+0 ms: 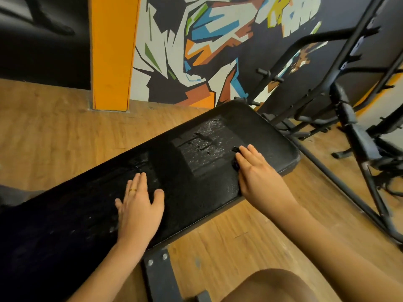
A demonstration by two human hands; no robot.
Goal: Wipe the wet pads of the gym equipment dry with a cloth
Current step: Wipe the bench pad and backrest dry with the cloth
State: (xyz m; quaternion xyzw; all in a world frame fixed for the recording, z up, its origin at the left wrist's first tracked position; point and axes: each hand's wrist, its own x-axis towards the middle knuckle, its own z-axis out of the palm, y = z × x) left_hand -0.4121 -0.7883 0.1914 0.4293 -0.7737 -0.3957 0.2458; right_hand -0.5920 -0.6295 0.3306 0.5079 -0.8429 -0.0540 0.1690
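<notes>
Head view has you mid-wipe: left hand (139, 205) flat and open on the wet pad (196, 192) mid-frame, right hand (259, 171) pressing a dark cloth (235, 149) with straight fingers, so next sweep left across the beaded patch (202, 147).

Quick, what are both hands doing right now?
Left hand: open, flat on the black pad.
Right hand: open, pressing what looks like a dark cloth onto the pad.
</notes>
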